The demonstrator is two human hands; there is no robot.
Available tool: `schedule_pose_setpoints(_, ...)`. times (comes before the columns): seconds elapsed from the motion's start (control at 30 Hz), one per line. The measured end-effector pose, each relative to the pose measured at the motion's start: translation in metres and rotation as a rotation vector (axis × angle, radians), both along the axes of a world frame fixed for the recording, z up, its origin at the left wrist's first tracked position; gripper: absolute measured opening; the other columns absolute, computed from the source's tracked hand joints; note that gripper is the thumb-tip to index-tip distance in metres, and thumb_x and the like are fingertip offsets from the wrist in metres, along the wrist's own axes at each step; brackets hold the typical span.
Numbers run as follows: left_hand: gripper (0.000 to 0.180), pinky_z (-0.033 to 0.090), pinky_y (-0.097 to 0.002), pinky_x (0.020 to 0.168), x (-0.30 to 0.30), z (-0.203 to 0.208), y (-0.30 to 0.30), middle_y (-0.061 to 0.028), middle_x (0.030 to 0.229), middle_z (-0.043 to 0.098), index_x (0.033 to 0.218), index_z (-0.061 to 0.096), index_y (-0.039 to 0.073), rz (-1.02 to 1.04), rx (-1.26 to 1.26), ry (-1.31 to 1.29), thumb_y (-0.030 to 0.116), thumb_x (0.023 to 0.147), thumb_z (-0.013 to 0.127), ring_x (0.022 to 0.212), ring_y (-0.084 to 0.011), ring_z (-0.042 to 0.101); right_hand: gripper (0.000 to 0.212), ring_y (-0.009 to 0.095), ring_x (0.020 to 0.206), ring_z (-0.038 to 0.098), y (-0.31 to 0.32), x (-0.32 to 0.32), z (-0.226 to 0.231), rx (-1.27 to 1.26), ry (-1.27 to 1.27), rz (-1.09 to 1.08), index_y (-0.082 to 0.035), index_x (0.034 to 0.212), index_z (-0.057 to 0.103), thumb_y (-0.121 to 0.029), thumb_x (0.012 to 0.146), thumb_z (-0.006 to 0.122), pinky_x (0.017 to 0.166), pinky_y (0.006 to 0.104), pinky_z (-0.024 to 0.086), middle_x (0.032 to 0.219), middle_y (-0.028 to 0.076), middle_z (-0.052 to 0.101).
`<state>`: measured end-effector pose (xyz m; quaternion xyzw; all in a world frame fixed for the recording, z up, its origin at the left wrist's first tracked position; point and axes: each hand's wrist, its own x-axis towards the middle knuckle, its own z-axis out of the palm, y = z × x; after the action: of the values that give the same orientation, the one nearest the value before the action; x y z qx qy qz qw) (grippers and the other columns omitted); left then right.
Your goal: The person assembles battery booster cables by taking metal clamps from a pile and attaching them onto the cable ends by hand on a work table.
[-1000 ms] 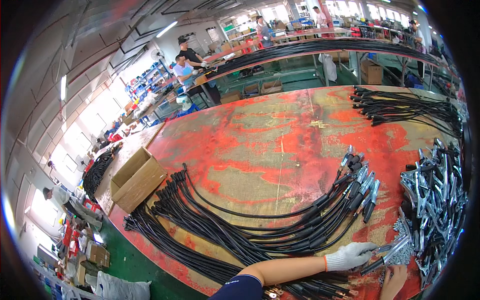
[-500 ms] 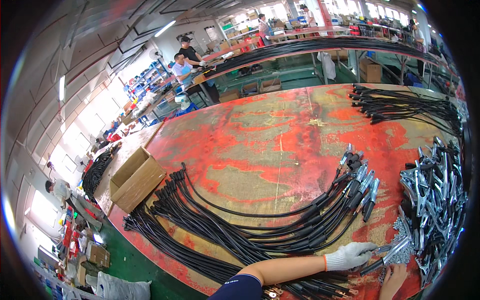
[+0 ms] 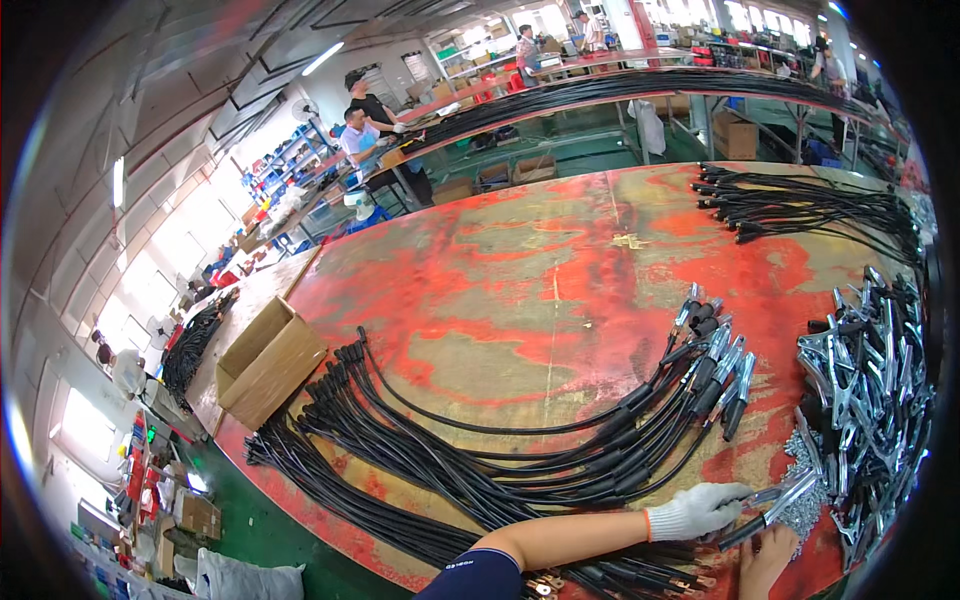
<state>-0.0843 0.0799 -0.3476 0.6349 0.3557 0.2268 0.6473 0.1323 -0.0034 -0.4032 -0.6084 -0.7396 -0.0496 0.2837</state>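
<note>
Fingers of the bare right hand (image 3: 766,562) have shifted leftward, nearer the black handle of a clamp (image 3: 795,494); whether they grip anything, I cannot tell. Beside the small metal parts (image 3: 812,510), the gloved left hand (image 3: 695,512) pinches that clamp, seemingly to steady it. More clamps (image 3: 870,390) lie heaped alongside, probably for easy reach; cables (image 3: 605,462) curve across the table (image 3: 500,365).

At lower right the glove (image 3: 693,512) is white with an orange cuff edge (image 3: 648,525), and the clamp (image 3: 792,496) silver with a black grip (image 3: 742,533). Mid-frame, the table (image 3: 480,365) is patchy red and tan; the cables (image 3: 420,455) at lower centre are black, the box (image 3: 275,387) at left brown.
</note>
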Motion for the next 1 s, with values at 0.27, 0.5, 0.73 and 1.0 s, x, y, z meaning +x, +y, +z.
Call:
schedule_pose_setpoints(0.27,0.036,0.048,-0.0274,0.048,0.0,0.001,-0.003,-0.0055,0.07,0.062,0.131,0.047,0.006,-0.002,-0.018,-0.011,0.019,0.097,0.045,0.053,-0.0116,0.058,0.026,0.035,0.084,0.048,0.001,0.004,-0.002,-0.019,0.043,-0.007,-0.004,0.077,0.052,-0.008,0.06,0.071,0.076,0.0455,0.037,0.084,0.014,0.05)
schedule_pose_setpoints(0.5,0.034,0.05,-0.0322,0.055,0.006,-0.031,-0.002,-0.0096,0.075,0.063,0.124,0.054,0.006,0.107,0.292,-0.05,0.022,0.095,0.05,0.059,-0.0155,0.061,0.035,0.032,0.084,0.054,0.001,0.018,0.007,-0.077,-0.03,0.01,-0.007,0.086,0.058,-0.012,0.056,0.073,0.073,0.0436,0.043,0.088,0.01,0.057)
schedule_pose_setpoints(0.73,0.036,0.049,-0.0258,0.067,-0.015,-0.016,0.011,-0.0075,0.083,0.062,0.122,0.057,0.003,0.162,0.012,0.026,0.026,0.095,0.055,0.075,-0.008,0.057,0.031,0.029,0.07,0.05,0.051,-0.054,0.048,0.205,0.357,0.084,-0.007,0.074,0.056,-0.004,0.049,0.074,0.062,0.0382,0.04,0.077,0.008,0.055)
schedule_pose_setpoints(1.0,0.035,0.05,-0.0278,0.056,-0.008,-0.007,0.008,-0.0078,0.074,0.064,0.124,0.053,0.001,0.146,0.072,0.023,0.018,0.093,0.05,0.059,-0.0116,0.061,0.026,0.024,0.07,0.052,0.054,-0.059,0.062,0.272,0.183,0.106,-0.01,0.082,0.071,-0.005,0.059,0.082,0.062,0.0339,0.041,0.077,0.004,0.056)
